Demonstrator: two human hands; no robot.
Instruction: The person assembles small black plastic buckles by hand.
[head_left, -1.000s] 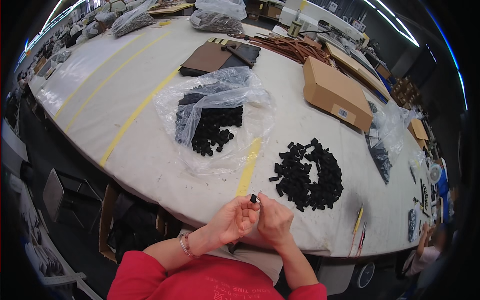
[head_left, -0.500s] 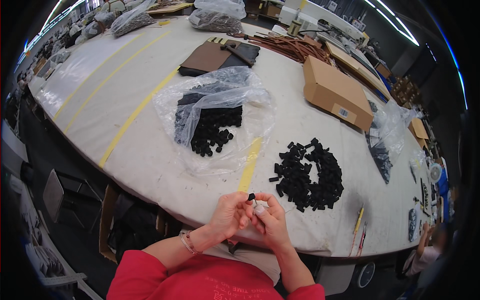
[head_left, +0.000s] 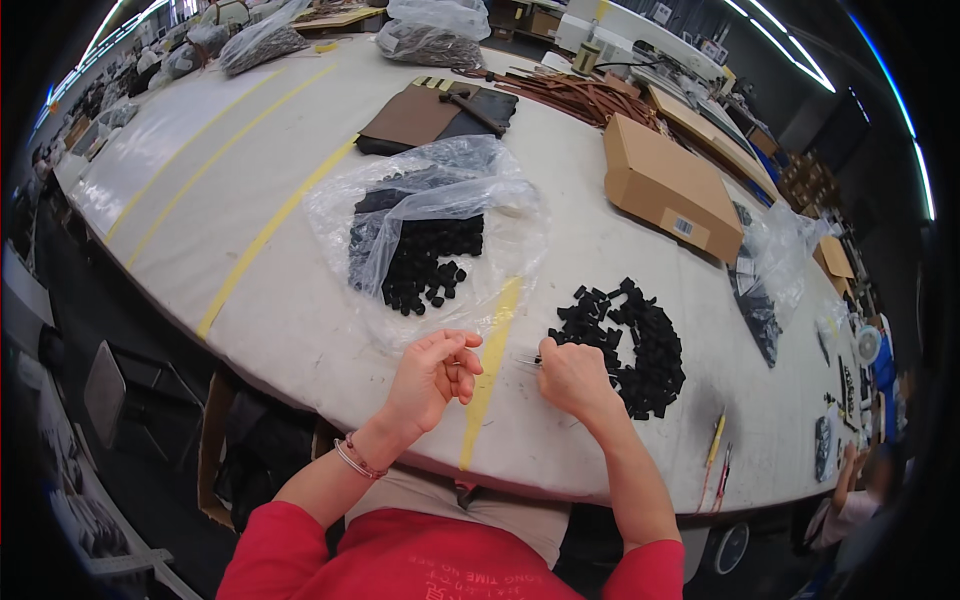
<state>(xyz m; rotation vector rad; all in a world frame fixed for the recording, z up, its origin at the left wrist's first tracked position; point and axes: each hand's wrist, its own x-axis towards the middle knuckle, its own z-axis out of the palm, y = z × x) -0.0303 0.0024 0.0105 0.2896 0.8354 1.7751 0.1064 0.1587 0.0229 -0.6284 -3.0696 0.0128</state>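
My left hand (head_left: 428, 378) hovers over the near part of the table, just short of the clear plastic bag (head_left: 330, 235). Its fingers are loosely curled and apart, with nothing visible in them. To its right, my right hand (head_left: 582, 380) is closed around a thin metal tool (head_left: 528, 361), whose slim tip sticks out to the left; its exact kind is too small to tell. That hand covers part of a ring-shaped heap of small black cylindrical pieces (head_left: 658, 360). Many similar black pieces (head_left: 432, 240) lie packed and loose in the opened bag.
A cardboard box (head_left: 675, 185) sits on the white-covered table (head_left: 270, 310) at the right. Farther back lie a brown sheet (head_left: 410, 115), a hammer (head_left: 475, 108) and brown strips (head_left: 570, 98). A yellow-handled tool (head_left: 716, 440) rests near the right front edge. Another person (head_left: 840, 520) is at the far right.
My hands have parted: the left moved up and left, the right up and right toward the black heap. The small black piece between my fingers earlier is no longer seen there.
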